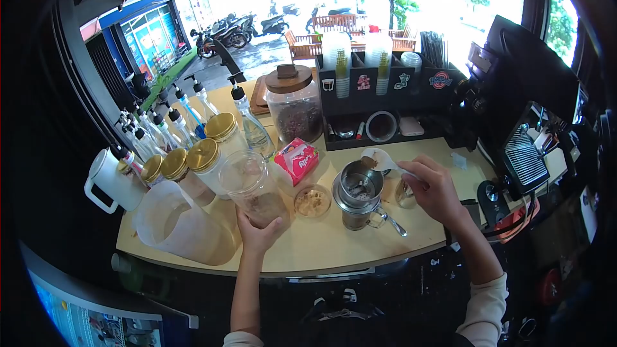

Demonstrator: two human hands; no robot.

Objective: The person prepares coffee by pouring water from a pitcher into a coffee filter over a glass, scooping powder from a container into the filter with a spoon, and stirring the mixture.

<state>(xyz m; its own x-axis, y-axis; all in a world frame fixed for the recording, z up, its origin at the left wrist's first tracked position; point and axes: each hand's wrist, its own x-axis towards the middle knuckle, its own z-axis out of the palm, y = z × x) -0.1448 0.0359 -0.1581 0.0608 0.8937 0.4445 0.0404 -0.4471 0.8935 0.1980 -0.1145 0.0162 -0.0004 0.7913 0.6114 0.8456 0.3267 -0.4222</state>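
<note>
My left hand point(262, 232) is wrapped round the lower part of a clear jar point(247, 183) with some brown contents at its bottom. My right hand point(432, 186) grips the handle of a white scoop point(378, 159) that holds brown powder. The scoop is over the back rim of a metal drip filter point(362, 183). That filter sits on a glass mug point(357, 220), and a spoon point(393, 223) leans out beside it. Between jar and mug lies a round clear lid point(312, 201) with brown crumbs.
Left stand a large translucent pitcher point(177, 222), gold-lidded jars point(204, 155) and several pump bottles. Behind are a pink packet point(297, 160), a wooden-lidded jar point(294, 106) and a black cup organizer point(411, 83). An espresso machine point(527, 148) stands right.
</note>
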